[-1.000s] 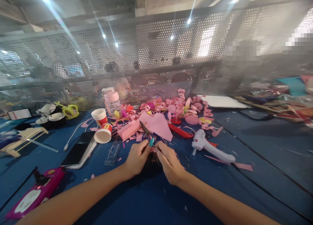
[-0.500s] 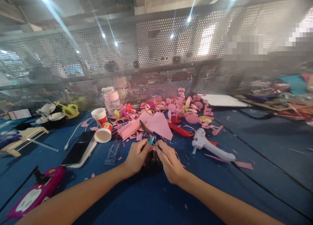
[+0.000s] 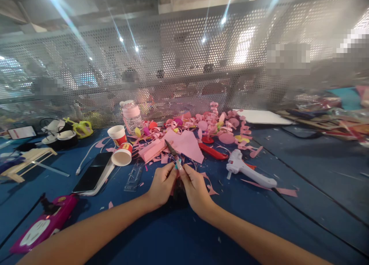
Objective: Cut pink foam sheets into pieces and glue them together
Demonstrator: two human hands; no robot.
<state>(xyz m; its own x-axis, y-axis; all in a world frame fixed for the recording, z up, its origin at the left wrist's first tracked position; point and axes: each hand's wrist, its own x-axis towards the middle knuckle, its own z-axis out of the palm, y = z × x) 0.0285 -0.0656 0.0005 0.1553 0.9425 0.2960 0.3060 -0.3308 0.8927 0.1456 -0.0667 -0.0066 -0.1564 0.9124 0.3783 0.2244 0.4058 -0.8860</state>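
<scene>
- Grey metal catches our eye: we see a pointed blade [image 3: 171,148] just beyond the fingertips, over pink paper, its long axis running away from us and slightly left, tip at the far end.
- Our left hand [image 3: 162,184] and right hand [image 3: 197,186] come together at its near end, fingers curled in; we cannot tell what they grip.
- Around the blade we have a folded pink strip [image 3: 152,150] to the left and a pink sheet [image 3: 188,145] to the right.
- Farther right lies our white glue gun [image 3: 250,173].
</scene>
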